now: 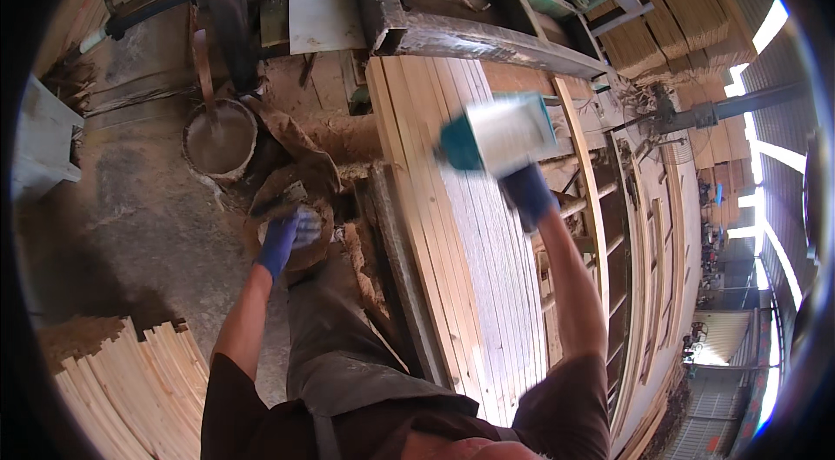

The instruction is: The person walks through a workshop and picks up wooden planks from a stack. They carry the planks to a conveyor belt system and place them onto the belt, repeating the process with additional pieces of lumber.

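Note:
My right hand, in a blue glove, grips a teal tool with a broad white face; motion blurs it, so its exact kind cannot be made out. It is above a row of long wooden strips lying side by side, whose right part looks whitish and shiny. On the left, my gloved left hand is at a round, crusted bucket. Its fingers look curled beside a dark, rough object that I cannot identify.
A second bucket of brownish liquid, with a stick in it, stands farther left. Metal machine framing crosses the far side. Stacked strips lie at the near left. Boards are piled at the far right, and a slatted frame runs alongside.

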A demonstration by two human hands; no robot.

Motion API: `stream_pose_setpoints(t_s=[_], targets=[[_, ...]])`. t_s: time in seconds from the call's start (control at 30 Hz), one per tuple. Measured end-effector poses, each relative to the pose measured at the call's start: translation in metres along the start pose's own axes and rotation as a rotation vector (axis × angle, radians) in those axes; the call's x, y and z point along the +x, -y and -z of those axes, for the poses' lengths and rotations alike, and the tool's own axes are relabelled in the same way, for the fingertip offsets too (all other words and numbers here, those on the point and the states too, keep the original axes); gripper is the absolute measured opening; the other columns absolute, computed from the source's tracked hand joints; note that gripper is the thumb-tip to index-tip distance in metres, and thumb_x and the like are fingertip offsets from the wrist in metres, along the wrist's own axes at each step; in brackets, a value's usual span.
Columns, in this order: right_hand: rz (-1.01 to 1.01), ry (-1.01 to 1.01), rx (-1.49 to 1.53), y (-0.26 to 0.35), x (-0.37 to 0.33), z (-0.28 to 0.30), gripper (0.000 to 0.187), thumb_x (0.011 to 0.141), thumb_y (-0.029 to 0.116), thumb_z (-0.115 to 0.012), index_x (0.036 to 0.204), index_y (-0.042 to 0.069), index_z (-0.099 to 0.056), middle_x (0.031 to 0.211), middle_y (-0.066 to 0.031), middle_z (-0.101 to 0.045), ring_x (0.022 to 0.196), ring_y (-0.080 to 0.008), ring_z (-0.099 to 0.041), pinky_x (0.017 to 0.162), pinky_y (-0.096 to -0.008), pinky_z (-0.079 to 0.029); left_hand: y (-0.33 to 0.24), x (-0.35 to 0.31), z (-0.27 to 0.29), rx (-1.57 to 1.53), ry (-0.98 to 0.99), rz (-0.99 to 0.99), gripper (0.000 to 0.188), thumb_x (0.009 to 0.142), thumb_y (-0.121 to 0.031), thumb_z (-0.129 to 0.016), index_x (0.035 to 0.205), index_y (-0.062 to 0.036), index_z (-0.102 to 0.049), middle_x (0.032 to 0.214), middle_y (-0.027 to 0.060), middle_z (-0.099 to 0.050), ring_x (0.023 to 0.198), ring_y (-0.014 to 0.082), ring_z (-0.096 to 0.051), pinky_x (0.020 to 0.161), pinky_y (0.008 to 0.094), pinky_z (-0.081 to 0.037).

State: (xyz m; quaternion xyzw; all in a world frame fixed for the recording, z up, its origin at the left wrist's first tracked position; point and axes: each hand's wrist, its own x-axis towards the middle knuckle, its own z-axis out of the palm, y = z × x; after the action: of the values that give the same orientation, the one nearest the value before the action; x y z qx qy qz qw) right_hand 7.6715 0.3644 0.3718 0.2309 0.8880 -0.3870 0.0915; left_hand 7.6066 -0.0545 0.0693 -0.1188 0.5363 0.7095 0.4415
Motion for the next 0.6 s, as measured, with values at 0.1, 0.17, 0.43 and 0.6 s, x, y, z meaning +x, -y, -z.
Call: stream_pose_setpoints(t_s=[0.1,0.17,0.43,0.6], targets=[[-0.025,-0.085,0.123,0.061,0.117,-0.020,0.024,0.095,0.028,-0.061,0.100,0.005,-0.059,0.060,-0.0028,-0.051,0.044,-0.0118,-0.049,0.039,-0.0306,-0.043,-0.085,0.026,-0.051,-0.114,0.144,-0.082,0.071,0.099,-0.062,-0.045,0.140,-0.0042,-0.053,0.124,0.0164,-0.066,0.109,0.0284,-0.066,0.100,0.0433,-0.050],[-0.065,-0.126,0.171,0.087,0.150,-0.030,0.019,0.093,0.024,-0.063,0.086,0.006,-0.059,0.058,-0.0017,-0.050,0.042,-0.0125,-0.048,0.038,-0.0300,-0.042,-0.124,0.041,-0.080,-0.216,0.214,-0.116,0.084,0.097,-0.070,-0.040,0.144,-0.0019,-0.046,0.132,0.0174,-0.061,0.118,0.0284,-0.062,0.103,0.0426,-0.049],[-0.028,-0.047,0.161,-0.014,-0.020,-0.040,0.013,0.099,0.011,-0.054,0.109,0.003,-0.058,0.080,-0.0053,-0.061,0.065,-0.0107,-0.059,0.050,-0.0264,-0.048,-0.175,0.099,-0.149,-0.603,0.473,-0.220,0.104,0.086,-0.084,-0.042,0.148,-0.0001,-0.041,0.138,0.0196,-0.056,0.122,0.0297,-0.058,0.106,0.0419,-0.046],[-0.435,0.072,0.060,-0.053,-0.241,-0.038,0.030,0.092,0.013,-0.061,0.120,0.005,-0.060,0.101,-0.0100,-0.066,0.087,-0.0215,-0.060,0.071,-0.0335,-0.047,-0.161,0.124,-0.166,-0.791,0.621,0.015,0.108,0.083,-0.088,-0.039,0.152,-0.0053,-0.037,0.151,0.0155,-0.047,0.134,0.0325,-0.047,0.112,0.0484,-0.038]])
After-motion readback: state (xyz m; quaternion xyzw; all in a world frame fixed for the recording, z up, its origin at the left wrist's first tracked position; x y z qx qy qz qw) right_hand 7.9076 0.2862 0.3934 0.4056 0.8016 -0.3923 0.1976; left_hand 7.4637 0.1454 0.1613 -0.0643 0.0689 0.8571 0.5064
